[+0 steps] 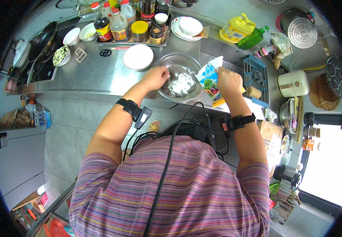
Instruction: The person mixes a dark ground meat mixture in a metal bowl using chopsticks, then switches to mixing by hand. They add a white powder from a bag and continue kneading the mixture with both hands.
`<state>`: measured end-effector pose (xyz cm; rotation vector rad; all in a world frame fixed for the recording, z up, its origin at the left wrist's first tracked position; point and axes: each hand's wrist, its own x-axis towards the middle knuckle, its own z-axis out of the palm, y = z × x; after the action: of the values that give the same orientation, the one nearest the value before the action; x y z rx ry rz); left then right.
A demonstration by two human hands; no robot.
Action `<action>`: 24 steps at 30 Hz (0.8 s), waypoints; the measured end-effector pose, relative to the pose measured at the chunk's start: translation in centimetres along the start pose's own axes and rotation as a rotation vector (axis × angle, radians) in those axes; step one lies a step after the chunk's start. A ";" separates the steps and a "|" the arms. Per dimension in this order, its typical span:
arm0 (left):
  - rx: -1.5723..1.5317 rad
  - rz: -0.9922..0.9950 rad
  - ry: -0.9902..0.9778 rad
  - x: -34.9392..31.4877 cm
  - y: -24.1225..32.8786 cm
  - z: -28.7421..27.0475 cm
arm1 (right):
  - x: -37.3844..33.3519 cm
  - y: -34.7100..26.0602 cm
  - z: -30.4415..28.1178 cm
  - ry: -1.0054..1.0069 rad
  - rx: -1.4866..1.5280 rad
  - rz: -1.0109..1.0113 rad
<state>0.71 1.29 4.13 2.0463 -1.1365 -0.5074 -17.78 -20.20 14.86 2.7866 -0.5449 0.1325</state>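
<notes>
A round stainless-steel bowl [179,55] sits near the counter's front edge, with a heap of white powder [181,84] over dark contents that I cannot identify. My left hand [156,78] is closed at the bowl's left rim, its curled fingertips inside the edge. In my right hand [229,81] is a white-and-blue printed packet [210,83] with vegetables pictured on it. The fist grips its right side, and the packet hangs beside the bowl's right rim. Just left of the bowl lies a white plate [138,57].
Sauce bottles and jars [139,31] crowd a tray at the back. White bowls [71,36] and a wok [43,39] stand to the left. Rightward are the sink with a blue rack [255,77], a yellow jug [237,28] and a green bottle [252,38]. A black cable [167,158] crosses my front.
</notes>
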 end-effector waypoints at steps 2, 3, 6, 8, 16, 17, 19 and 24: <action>0.002 -0.003 0.011 0.0 0.2 0.0 | 0.0 -0.1 0.0 -0.005 0.011 0.012; 0.000 0.000 0.017 0.0 0.2 0.0 | 0.0 -0.1 0.0 0.002 0.016 0.019; -0.007 -0.021 0.014 0.1 0.4 0.2 | 0.0 -0.4 0.0 0.003 0.050 0.030; -0.002 -0.017 0.022 0.2 0.4 0.4 | 0.0 -0.6 0.1 0.050 0.079 0.015; 0.037 0.028 0.052 0.5 0.2 0.8 | -0.6 -1.3 0.0 0.068 0.131 -0.093; 0.035 0.022 0.051 0.5 0.2 0.9 | -0.9 -1.3 0.0 0.076 0.137 -0.097; 0.034 0.009 0.052 0.5 0.3 1.1 | -1.4 -1.3 -0.2 0.085 0.151 -0.115; 0.081 0.005 0.053 0.7 0.8 1.3 | -2.5 -1.6 -0.4 0.100 0.201 -0.172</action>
<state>-0.20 -0.07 3.86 2.1130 -1.1468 -0.4091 -19.47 -17.76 14.44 2.9854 -0.2799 0.3019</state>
